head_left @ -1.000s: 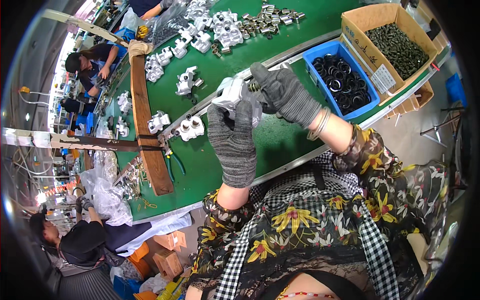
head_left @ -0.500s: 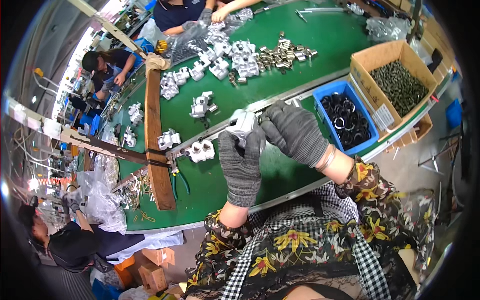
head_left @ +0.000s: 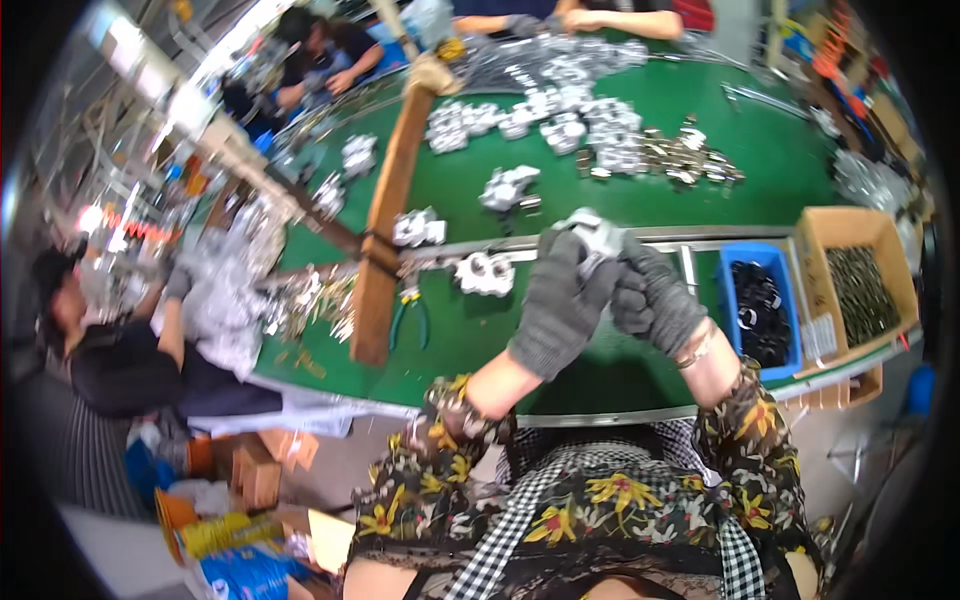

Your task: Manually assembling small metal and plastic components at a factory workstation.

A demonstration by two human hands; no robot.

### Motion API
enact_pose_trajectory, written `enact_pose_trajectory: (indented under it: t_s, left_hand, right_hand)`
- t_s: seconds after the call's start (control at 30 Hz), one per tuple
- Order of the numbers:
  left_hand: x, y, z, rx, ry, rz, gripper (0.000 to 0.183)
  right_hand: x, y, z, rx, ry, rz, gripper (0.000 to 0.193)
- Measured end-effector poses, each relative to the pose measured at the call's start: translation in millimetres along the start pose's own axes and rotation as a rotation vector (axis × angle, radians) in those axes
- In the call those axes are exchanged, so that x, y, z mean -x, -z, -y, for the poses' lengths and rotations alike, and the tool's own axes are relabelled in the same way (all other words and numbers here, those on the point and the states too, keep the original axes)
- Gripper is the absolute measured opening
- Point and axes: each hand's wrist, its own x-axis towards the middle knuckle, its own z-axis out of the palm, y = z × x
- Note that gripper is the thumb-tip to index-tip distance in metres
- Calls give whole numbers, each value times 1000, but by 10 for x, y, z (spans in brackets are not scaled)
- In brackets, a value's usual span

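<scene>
My left hand (head_left: 562,305), in a dark grey knit glove, grips a silvery cast metal housing (head_left: 597,232) from below and the left. My right hand (head_left: 655,302), gloved the same way, has its fingers curled together against the right side of that housing. Whatever its fingertips may pinch is hidden. Left of my hands, a similar housing with round bores (head_left: 485,274) lies on the green tabletop (head_left: 460,350). Another housing (head_left: 510,187) lies beyond the metal strip, with small parts beside it.
At right stand a blue bin (head_left: 735,330) of black rings and a cardboard box (head_left: 812,260) of small metal parts. A wooden bar (head_left: 385,230) crosses the left side, near green-handled pliers (head_left: 408,318). Piled housings (head_left: 610,130) and metal sleeves (head_left: 690,155) lie farther back. Co-workers sit around.
The whole view has swung, so the table sits straighter. Both hands still hold the housing together, and my right fingers are now curled more tightly beside it.
</scene>
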Motion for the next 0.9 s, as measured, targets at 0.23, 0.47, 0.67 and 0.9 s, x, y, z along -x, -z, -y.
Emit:
enact_pose_trajectory:
  t_s: [0.23, 0.47, 0.67, 0.9]
  left_hand:
    - [-1100, 800, 1596, 429, 378, -434, 25]
    - [-1564, 1880, 2642, -1399, 584, -306, 30]
    - [-1493, 2454, 2918, -1197, 788, -401, 28]
    - [-1788, 1291, 2579, -991, 273, 45, 43]
  right_hand:
    - [377, -141, -567, 1783, 686, -466, 20]
    - [936, 535, -1168, 1926, 669, -706, 16]
    - [824, 403, -1201, 2053, 731, -752, 19]
    - [788, 349, -1170, 2037, 711, -730, 19]
